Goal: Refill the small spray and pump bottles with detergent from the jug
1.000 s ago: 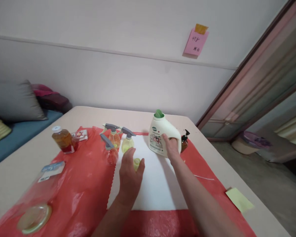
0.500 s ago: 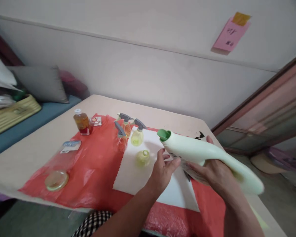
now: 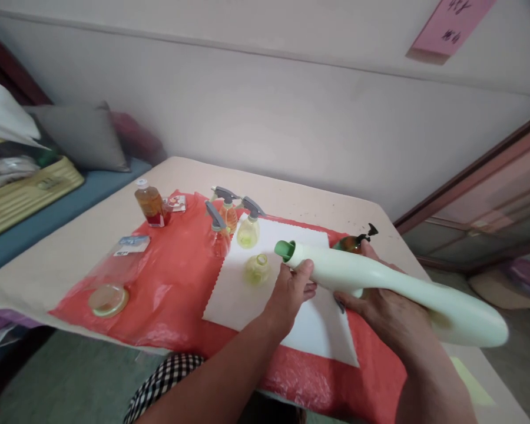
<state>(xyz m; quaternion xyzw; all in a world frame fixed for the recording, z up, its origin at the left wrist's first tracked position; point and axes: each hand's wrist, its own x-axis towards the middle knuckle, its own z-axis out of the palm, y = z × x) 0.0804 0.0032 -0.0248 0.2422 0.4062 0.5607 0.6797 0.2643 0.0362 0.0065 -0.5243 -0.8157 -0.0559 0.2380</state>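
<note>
A long pale green pouring vessel (image 3: 344,268), with a darker green flap in its mouth, lies across both hands above the table. My right hand (image 3: 388,315) grips it from below around its middle. Near the mouth end, my left hand (image 3: 289,294) has its thumb against the side and its fingers curled underneath. The mouth points left toward a small round yellow-green bottle (image 3: 258,271) with an uncovered neck, standing on a white sheet (image 3: 234,306). Behind it stand a yellow spray bottle (image 3: 248,232), an orange spray bottle (image 3: 229,218) and a reddish-looking spray bottle (image 3: 219,240).
Red plastic film (image 3: 168,294) covers part of the table (image 3: 291,197). On the left are an amber bottle (image 3: 151,203), a small packet (image 3: 132,244) and a round clear dish (image 3: 108,299). A dark bottle with a black pump (image 3: 351,243) lies behind my right hand. A wall (image 3: 265,118) stands behind.
The vessel's mouth has shifted slightly left and its body has levelled out. My left hand has closed from beneath onto its front end. The camera view has shifted a little.
</note>
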